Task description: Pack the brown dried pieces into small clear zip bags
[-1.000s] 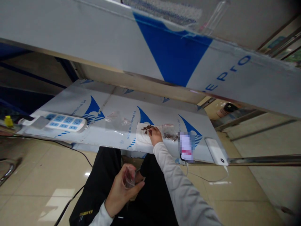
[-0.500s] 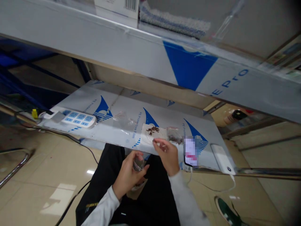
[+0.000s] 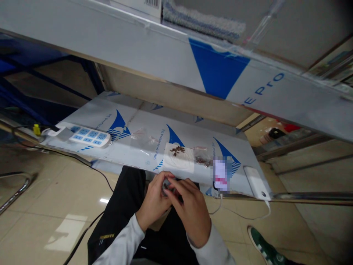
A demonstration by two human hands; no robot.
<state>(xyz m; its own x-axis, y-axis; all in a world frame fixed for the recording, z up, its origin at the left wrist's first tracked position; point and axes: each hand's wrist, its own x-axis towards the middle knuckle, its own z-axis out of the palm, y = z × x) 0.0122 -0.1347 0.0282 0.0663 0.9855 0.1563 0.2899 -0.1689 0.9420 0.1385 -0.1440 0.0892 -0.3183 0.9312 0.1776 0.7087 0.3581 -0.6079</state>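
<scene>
Over my lap, my left hand (image 3: 154, 200) is curled around a small clear plastic thing (image 3: 166, 184), perhaps a little bag or cup; its exact kind is unclear. My right hand (image 3: 191, 206) meets it there, fingers bent and fingertips at the clear thing. What those fingertips pinch, if anything, is hidden. Beyond the hands, a white paper sheet (image 3: 179, 162) lies on the shelf with a small heap of brown elongated pieces (image 3: 177, 150) on it. Beside the sheet sits a clear bag (image 3: 202, 156) with more brown pieces inside.
A phone (image 3: 221, 176) with a cable lies right of the bag, and a white power bank (image 3: 257, 183) farther right. A power strip (image 3: 91, 137) is at the left, near crumpled clear plastic (image 3: 142, 138). An upper shelf edge (image 3: 124, 48) crosses above.
My right hand has moved from the paper's front edge down and left to the clear thing in my left hand. The view has shifted slightly.
</scene>
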